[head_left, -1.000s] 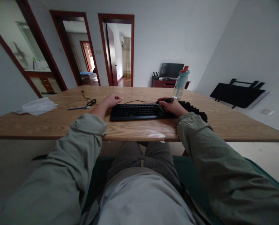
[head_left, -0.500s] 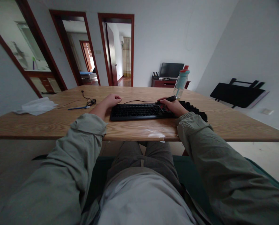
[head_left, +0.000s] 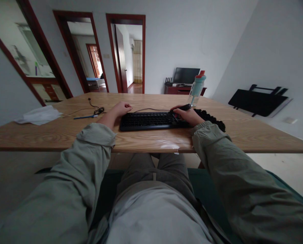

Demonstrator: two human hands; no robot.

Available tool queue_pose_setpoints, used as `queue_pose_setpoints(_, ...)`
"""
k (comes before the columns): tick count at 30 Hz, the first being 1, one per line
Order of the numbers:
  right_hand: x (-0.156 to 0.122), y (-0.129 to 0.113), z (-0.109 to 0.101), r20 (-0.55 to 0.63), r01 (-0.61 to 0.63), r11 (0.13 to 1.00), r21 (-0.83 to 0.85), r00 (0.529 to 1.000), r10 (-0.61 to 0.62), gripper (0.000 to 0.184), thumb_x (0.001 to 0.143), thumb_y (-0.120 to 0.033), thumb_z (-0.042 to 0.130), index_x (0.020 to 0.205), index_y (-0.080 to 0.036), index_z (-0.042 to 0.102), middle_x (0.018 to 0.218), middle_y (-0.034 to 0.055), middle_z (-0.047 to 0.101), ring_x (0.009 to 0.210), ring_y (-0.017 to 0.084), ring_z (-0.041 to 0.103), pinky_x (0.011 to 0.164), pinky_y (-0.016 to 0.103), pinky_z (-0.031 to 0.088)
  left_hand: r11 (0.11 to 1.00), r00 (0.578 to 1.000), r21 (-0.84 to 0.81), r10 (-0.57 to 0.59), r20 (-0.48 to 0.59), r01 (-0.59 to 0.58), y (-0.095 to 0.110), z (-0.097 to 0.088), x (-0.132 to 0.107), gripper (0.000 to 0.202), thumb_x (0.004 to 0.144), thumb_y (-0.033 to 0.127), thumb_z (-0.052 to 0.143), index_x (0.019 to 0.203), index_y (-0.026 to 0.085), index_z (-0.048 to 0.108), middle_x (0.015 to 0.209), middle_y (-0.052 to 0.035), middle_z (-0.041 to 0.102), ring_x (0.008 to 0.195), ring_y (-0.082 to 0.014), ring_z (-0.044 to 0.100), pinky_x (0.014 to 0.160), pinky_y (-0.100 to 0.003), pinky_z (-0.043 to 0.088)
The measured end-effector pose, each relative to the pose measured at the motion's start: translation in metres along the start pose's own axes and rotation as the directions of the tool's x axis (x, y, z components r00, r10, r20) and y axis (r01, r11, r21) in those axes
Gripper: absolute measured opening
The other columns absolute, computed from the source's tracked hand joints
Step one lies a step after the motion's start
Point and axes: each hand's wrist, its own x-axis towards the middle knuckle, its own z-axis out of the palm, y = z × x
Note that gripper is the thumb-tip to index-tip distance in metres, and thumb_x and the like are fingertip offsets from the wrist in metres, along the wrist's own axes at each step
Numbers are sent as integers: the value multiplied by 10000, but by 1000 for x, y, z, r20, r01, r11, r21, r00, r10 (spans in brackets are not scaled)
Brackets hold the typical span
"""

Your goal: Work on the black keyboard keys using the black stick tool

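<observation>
Black rectangular plastic keyboard (head_left: 148,122) lies flat, keys upward, on the light wood-grain bench (head_left: 138,139). Both forearms, in grey-green fabric sleeves, slant forward and inward from either side toward the keyboard.

Left hand (head_left: 122,108): positioned at the keyboard's far left corner, wrist just beside its left end, back of the hand upward. Fingers are curled and drawn together, leaving a narrow form; whether they pinch anything or touch the casing cannot be told.

Right hand (head_left: 188,116): over the keyboard's right end, knuckles forward, thumb side turned inward. It is closed around a black elongated object with a rounded end (head_left: 185,107), held at a slant; contact between object and keys cannot be confirmed.

Black bumpy-textured piece (head_left: 214,121): right of the keyboard, close by the right wrist. Clear bottle with teal and red top (head_left: 196,90): upright, beyond the keyboard's right end. Coiled thin black cable (head_left: 99,110) and slim blue stick (head_left: 84,117): left of the keyboard. Crumpled white sheet (head_left: 41,115): farther left of it.
</observation>
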Motion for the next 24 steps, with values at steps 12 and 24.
queue_pose_setpoints(12, -1, -2, -1, -54, 19, 1000, 22, 998, -18, 303, 791, -335, 608, 1010, -159, 721, 610, 2, 606, 450, 89, 401, 417, 234, 287, 978, 977, 20, 207, 54, -208, 39, 13, -10, 300, 810, 293, 576, 987, 135, 761, 965, -85, 758, 845, -204, 670, 804, -296, 512)
queue_pose_setpoints(24, 2, 4, -3, 24, 88, 996, -17, 996, -88, 247, 725, -335, 606, 841, -153, 727, 544, -18, 536, 530, 119, 471, 473, 241, 338, 984, 983, 22, 173, 68, -175, 29, 12, -8, 294, 786, 295, 588, 967, 150, 768, 979, -83, 763, 873, -217, 679, 817, -300, 514)
